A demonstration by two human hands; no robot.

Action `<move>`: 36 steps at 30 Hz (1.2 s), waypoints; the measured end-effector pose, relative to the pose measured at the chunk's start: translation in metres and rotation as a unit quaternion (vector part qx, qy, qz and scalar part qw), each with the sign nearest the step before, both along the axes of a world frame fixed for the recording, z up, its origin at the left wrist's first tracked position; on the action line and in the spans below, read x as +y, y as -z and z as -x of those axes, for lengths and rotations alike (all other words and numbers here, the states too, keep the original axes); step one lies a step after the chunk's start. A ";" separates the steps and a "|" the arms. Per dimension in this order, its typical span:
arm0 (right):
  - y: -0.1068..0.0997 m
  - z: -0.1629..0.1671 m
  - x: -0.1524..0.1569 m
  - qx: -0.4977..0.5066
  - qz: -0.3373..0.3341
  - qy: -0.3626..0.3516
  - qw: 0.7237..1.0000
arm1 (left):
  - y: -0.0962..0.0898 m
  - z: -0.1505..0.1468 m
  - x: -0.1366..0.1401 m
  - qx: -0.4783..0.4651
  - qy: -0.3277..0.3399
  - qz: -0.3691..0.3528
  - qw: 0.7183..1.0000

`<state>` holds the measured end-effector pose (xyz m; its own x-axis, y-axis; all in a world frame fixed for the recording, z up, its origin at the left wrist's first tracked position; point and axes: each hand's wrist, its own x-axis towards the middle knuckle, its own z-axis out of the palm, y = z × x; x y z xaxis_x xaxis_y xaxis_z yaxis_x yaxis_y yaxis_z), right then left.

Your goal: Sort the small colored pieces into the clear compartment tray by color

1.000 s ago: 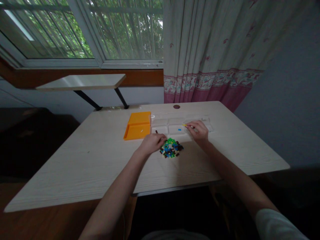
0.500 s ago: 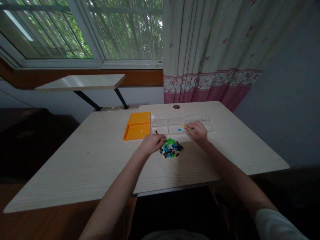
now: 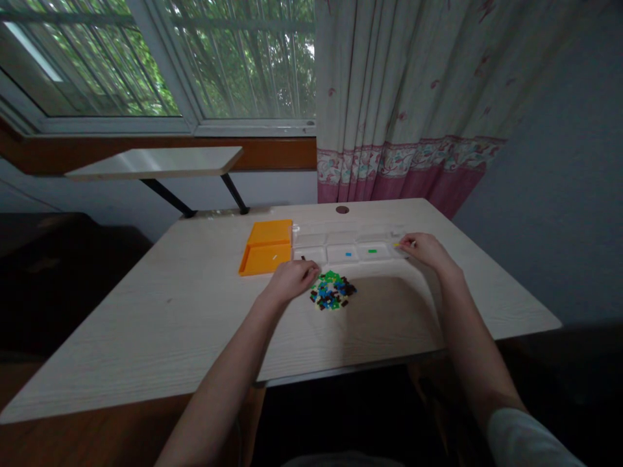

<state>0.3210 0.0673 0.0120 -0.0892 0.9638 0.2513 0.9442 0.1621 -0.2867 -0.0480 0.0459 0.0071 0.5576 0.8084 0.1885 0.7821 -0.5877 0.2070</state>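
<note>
Pinching a yellow brick (image 3: 396, 244), the right hand (image 3: 423, 248) is arching over a clear plastic tray (image 3: 335, 253), the left hand (image 3: 294, 279) curled, hold unclear.

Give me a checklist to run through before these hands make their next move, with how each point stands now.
1. Yellow piece pinched in the right hand: ok.
2. Blue piece and green piece in separate compartments of the clear tray: ok.
3. White piece inside the orange tray: ok.
4. Left hand well away from the pile: not ok, it rests right beside it.
5. Left hand holding nothing: cannot tell, fingers curled.
</note>
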 end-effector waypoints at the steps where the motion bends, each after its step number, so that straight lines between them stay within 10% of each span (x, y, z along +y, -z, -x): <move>1: 0.004 -0.005 0.001 -0.006 0.018 0.018 1.000 | 0.000 0.000 0.000 0.001 0.001 -0.002 1.000; 10: 0.007 -0.007 -0.002 -0.002 0.041 0.088 0.995 | 0.000 0.000 0.001 0.004 0.009 0.019 1.000; 21: 0.014 0.105 -0.015 0.077 -0.017 -0.245 0.966 | 0.009 -0.002 0.000 0.013 0.031 0.018 0.999; 36: 0.036 0.148 -0.032 0.114 -0.002 -0.347 0.931 | 0.013 -0.009 -0.002 0.020 0.075 0.039 0.996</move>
<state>0.1730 0.0349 -0.0238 -0.6346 0.6926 0.3428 0.5257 0.7121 -0.4654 -0.0387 0.0442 -0.0063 0.6789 0.7270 0.1033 0.6953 -0.6816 0.2280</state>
